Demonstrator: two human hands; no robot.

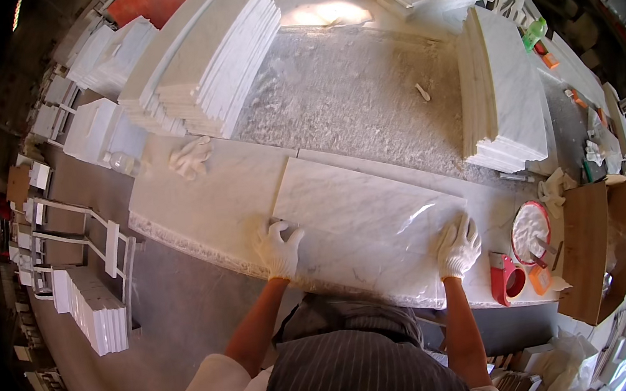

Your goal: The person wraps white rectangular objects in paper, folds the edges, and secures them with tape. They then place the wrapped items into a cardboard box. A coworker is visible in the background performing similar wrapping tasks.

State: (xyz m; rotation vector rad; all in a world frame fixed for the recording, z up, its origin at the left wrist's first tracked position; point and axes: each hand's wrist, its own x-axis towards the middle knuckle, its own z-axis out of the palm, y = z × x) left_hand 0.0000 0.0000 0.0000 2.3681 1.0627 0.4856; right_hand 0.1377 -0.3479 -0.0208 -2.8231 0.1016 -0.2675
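Half-curled left hand (279, 250) and flattened right hand (459, 247) are apparently touching the marble slab (362, 217), already lying flat. Stacked panels (216, 60) are standing untouched.

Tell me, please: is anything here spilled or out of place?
A crumpled white, glove-like bundle lies as if dropped near the left slab stacks; pale grit is spread beyond the front slab like unswept residue, perhaps normal here.

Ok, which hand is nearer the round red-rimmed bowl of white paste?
Right. The right hand is left of the bowl; the left hand is farther left, across the white stone slab.
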